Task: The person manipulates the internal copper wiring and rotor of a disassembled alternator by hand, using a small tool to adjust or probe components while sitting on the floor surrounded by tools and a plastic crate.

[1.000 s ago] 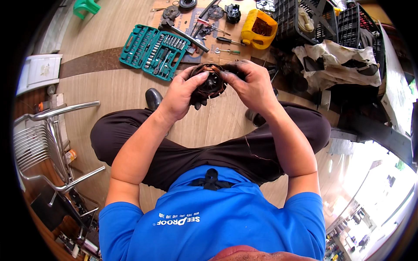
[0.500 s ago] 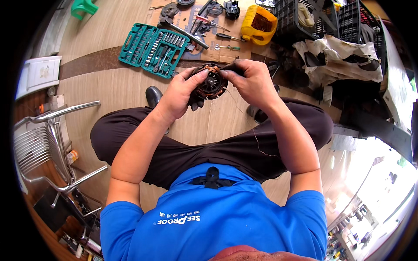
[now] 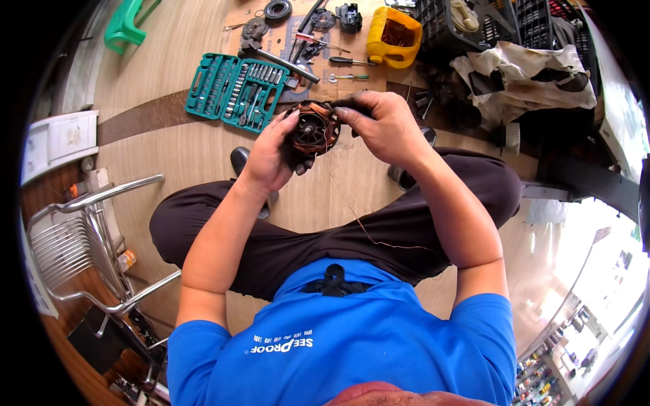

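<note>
My left hand is closed around the left side of a round motor core wound with copper wire. The core's dark spoked hub faces up. At its upper right rim my right hand is closed, thumb and fingertips pinched together against the windings; whatever lies in the pinch is hidden. My fingertips are blackened. From below the core, a loose thin copper wire trails down across my dark trousers.
A green socket set case lies open ahead on the floor. Beyond are a hammer, screwdrivers, a cut yellow jug holding copper scraps, and black crates. A metal-framed chair stands left, a green stool far left.
The core has tipped and shifted a little left with my left hand. My right hand has moved slightly left along its rim, and the loose wire lies differently over my lap.
</note>
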